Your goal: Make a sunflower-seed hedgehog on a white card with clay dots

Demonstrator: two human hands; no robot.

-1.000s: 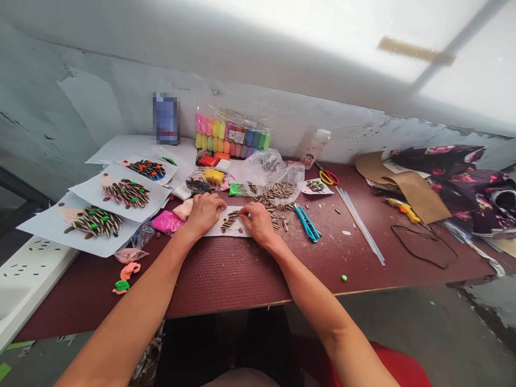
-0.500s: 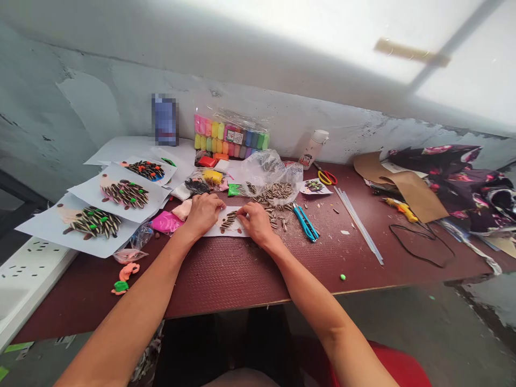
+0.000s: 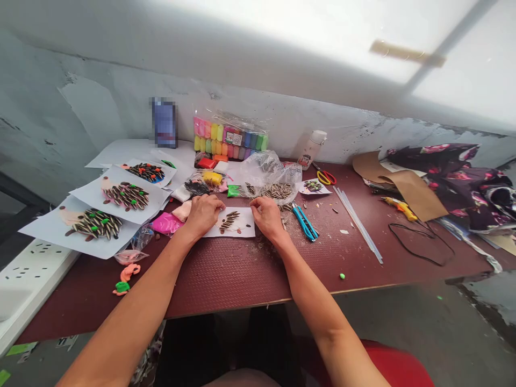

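Note:
A small white card (image 3: 244, 230) lies on the table between my hands, with rows of striped sunflower seeds (image 3: 229, 221) and a few dark oval spots on it. My left hand (image 3: 202, 214) rests over the card's left edge, its fingers closed on it. My right hand (image 3: 267, 216) is at the card's upper right corner, thumb and fingers pinched together; whatever is between them is too small to make out. Just beyond it, a heap of sunflower seeds (image 3: 278, 190) spills from a clear plastic bag (image 3: 264, 167); some seeds are hidden behind the hand.
Seed-covered sheets (image 3: 133, 196) are stacked at left beside a power strip (image 3: 38, 269). Bagged coloured clay (image 3: 231, 137) and a white bottle (image 3: 312, 149) stand at the back. Right lie a blue utility knife (image 3: 305, 223), scissors (image 3: 325, 177), glue sticks (image 3: 358, 224) and a glue gun (image 3: 401, 208).
My right hand has moved right, from over the seed rows to the card's upper right corner, uncovering more of the card. My left hand has stayed at the left edge.

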